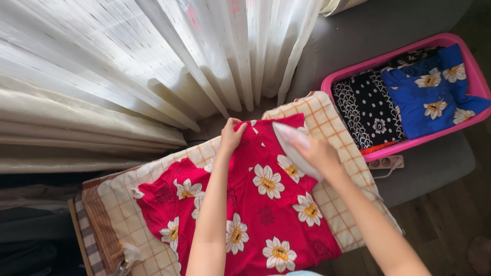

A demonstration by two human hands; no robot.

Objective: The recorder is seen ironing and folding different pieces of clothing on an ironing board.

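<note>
Pressing a red flowered garment on a checked ironing pad by the window.

Room is tight at the far edge: the white curtain [153,56] hangs in folds right down to the pad's top, just beyond the left hand [231,135], while to the right a pink basket [475,66] of folded blue and black-and-white clothes sits close by on a grey seat, with a power strip [386,162] below it. The checked pad [337,133] shows bare margin on both sides of the garment. The left hand pinches the red garment [255,209] at its upper edge; the right hand [317,153] is closed around a pale iron [291,140] resting on the cloth near the top right corner. The garment lies flat and spread, bright red with white daisies, yellow-centred, and fainter dark red motifs between.
</note>
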